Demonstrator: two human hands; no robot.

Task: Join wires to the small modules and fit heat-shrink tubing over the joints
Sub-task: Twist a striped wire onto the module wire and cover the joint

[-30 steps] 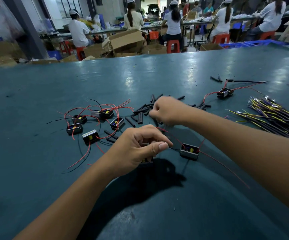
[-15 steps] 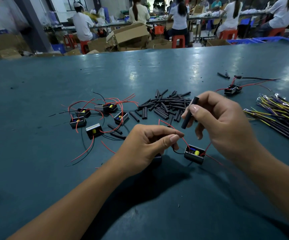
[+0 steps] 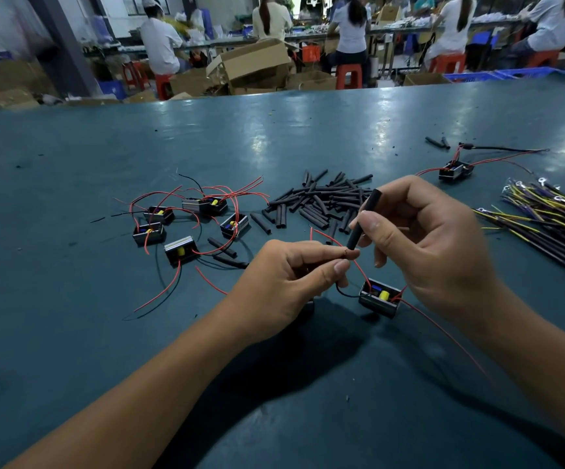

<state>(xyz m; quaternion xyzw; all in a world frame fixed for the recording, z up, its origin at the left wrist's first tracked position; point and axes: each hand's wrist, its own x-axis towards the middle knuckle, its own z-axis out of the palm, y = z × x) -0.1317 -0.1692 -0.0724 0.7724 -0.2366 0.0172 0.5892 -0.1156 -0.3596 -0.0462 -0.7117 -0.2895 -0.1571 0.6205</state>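
Nearest us the dull teal tabletop [image 3: 71,333] lies bare between our two forearms, and bare again in a broad stretch on the near left.

Our left hand [image 3: 284,282] pinches a thin red wire [image 3: 328,239] between thumb and forefinger, the other fingers curled under. Just right of it our right hand [image 3: 433,245] grips a short black heat-shrink tube [image 3: 364,220] between thumb and fingers, tilted, its lower end just beside the pinched wire tip; we cannot tell whether they touch. Below the two hands a small black open-topped module with a yellow part inside [image 3: 380,297] rests on the table, the red wire running to it and another red lead [image 3: 450,340] trailing off to the near right.

To the left lies a cluster of five similar black modules with red and black leads [image 3: 186,221], wires sprawling toward the near left. Beyond the hands sits a loose heap of cut black tubing pieces [image 3: 318,201], with a few strays between heap and cluster. Far right, a lone wired black module [image 3: 455,170] sits apart; at the right edge lies a bundle of yellow and purple wires with ring terminals [image 3: 545,218].

Beyond that the table is open to its far edge, past which lie brown cardboard boxes [image 3: 250,62], red plastic stools [image 3: 348,74] and seated people in white tops [image 3: 159,38].
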